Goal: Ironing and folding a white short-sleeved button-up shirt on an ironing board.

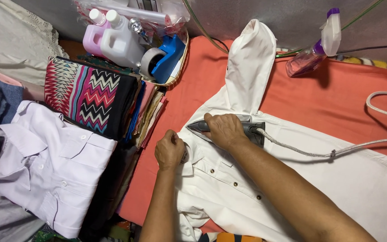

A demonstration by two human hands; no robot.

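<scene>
A white button-up shirt (319, 179) lies spread on an orange-red padded surface (346, 98), one sleeve stretched toward the far wall. My right hand (224, 130) grips the handle of a grey electric iron (202, 127) that rests on the shirt's shoulder, tip pointing left. Its grey braided cord (310, 153) trails off to the right. Just left of the iron, my left hand (169, 150) is closed on the shirt's collar, pinning the cloth down.
A folded pale lilac shirt (45, 166) and a zigzag-patterned folded cloth (88, 96) sit on stacks at the left. Behind them a basket (180, 62) holds plastic bottles and a blue tape dispenser. A purple spray bottle (314, 49) lies at the far right.
</scene>
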